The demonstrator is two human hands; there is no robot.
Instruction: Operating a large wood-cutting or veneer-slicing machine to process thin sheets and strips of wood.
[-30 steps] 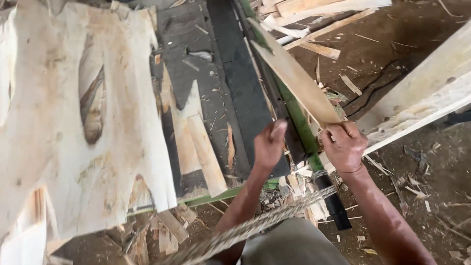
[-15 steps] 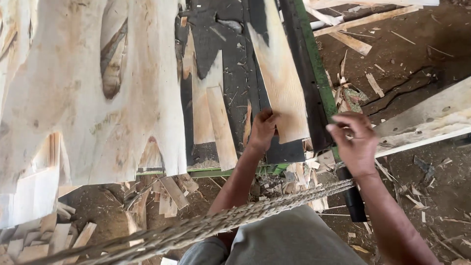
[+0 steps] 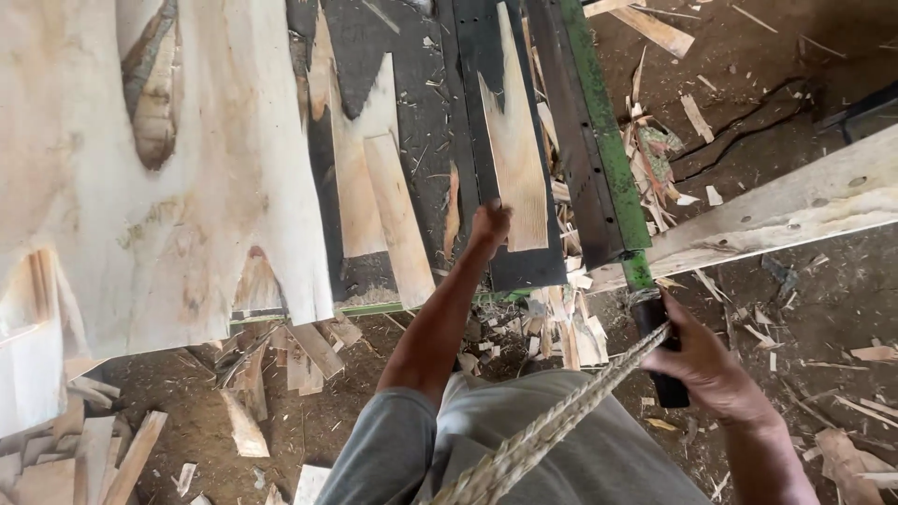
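Our left hand (image 3: 490, 224) presses curled fingers on the veneer strip (image 3: 517, 154), which runs lengthwise straight away from us; our right hand (image 3: 703, 360) grips the black handle (image 3: 666, 383).

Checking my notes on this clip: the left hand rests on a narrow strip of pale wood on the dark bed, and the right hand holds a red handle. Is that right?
Not quite. In the head view the right hand holds a black handle below the green bar, not a red one. The rest stands: the left hand rests on the narrow strip of pale wood on the dark bed.
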